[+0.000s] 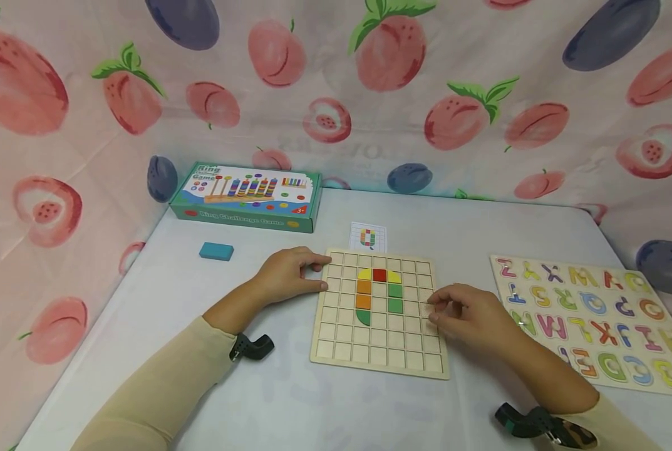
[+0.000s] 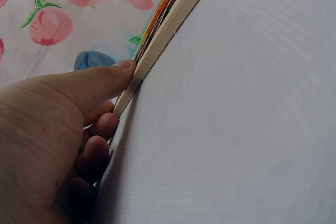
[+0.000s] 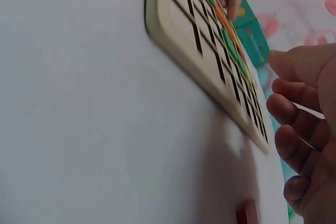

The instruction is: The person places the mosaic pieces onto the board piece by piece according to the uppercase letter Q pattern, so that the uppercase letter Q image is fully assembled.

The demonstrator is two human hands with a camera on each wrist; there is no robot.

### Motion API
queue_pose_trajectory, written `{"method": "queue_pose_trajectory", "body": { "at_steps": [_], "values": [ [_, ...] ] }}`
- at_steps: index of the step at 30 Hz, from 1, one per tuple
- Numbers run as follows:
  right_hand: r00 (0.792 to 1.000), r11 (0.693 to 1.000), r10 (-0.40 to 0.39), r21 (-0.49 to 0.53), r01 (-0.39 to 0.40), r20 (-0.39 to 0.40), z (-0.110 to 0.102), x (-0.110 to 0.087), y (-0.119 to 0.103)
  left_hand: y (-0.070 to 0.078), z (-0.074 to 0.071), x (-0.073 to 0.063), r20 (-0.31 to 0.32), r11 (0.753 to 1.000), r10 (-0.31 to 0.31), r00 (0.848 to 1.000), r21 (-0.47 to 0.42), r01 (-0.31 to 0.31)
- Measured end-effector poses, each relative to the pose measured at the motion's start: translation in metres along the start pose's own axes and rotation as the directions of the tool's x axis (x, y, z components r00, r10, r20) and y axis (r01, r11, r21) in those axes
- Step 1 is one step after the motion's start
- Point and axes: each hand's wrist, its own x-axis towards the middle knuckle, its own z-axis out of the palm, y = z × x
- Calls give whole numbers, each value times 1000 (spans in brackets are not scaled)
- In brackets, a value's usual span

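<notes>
A square wooden grid board lies flat on the white table. Set in its upper cells are a red square tile, yellow rounded corner tiles, orange squares, green squares and a green rounded tile. My left hand touches the board's left edge; the left wrist view has the thumb tip against that edge. At the right edge is my right hand, fingers loosely bent and holding nothing; contact there is unclear. Behind the board lies a small pattern card.
A green ring game box stands at the back left, with a blue block in front of it. To the right, an alphabet board with coloured letters lies under and beyond my right forearm. Fruit-printed cloth hangs behind the table.
</notes>
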Motion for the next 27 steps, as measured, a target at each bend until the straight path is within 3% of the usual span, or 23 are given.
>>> {"method": "queue_pose_trajectory", "body": {
  "at_steps": [6,10,15,20,27],
  "values": [
    [998,994,-57,-92,59,20,-22,-9,26,2,-2,-1,6,1000,6,1000,-6,-6],
    [996,989,-27,-142,38,84,-37,-14,40,2,-3,-1,8,1000,7,1000,-15,-7],
    [986,975,-37,-208,71,162,-53,-20,54,2,-2,0,4,1000,4,1000,-16,-4],
    [979,971,-31,-228,77,199,-56,-23,64,0,-1,0,-1,1000,7,1000,-11,-7],
    [986,970,-33,-233,70,161,-50,-24,67,0,1,1,0,1000,4,1000,-17,-4]
  ]
}}
